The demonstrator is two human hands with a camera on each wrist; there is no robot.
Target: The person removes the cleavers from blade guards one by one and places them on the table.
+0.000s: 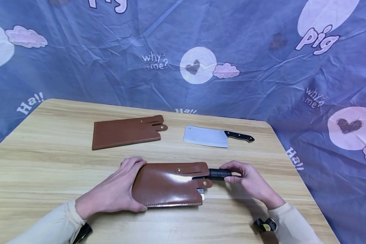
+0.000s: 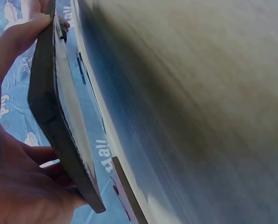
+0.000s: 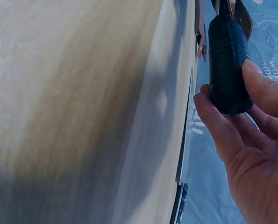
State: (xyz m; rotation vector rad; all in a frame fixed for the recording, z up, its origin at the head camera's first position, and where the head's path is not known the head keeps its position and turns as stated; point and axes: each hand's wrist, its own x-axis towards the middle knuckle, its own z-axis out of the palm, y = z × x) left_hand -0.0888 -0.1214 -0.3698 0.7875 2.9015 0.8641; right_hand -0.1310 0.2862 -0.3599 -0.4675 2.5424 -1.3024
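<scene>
A brown leather knife sheath point(image 1: 167, 186) is held above the table by my left hand point(image 1: 119, 189), which grips its closed left end between thumb and fingers. Out of the sheath's right end sticks a black ribbed handle point(image 1: 217, 174), and a sliver of metal blade point(image 1: 201, 193) shows below the strap; the rest of the blade is hidden inside. My right hand point(image 1: 247, 176) pinches the end of this handle between thumb and fingers, as the handle point(image 3: 228, 65) in the right wrist view also shows. Both snap straps at the sheath's mouth hang unfastened.
Behind, on the wooden table point(image 1: 48, 162), lie a second brown sheath point(image 1: 125, 134) at the left and a cleaver point(image 1: 205, 136) with a black riveted handle at the right. A blue printed cloth point(image 1: 116, 74) hangs past the table's far edge.
</scene>
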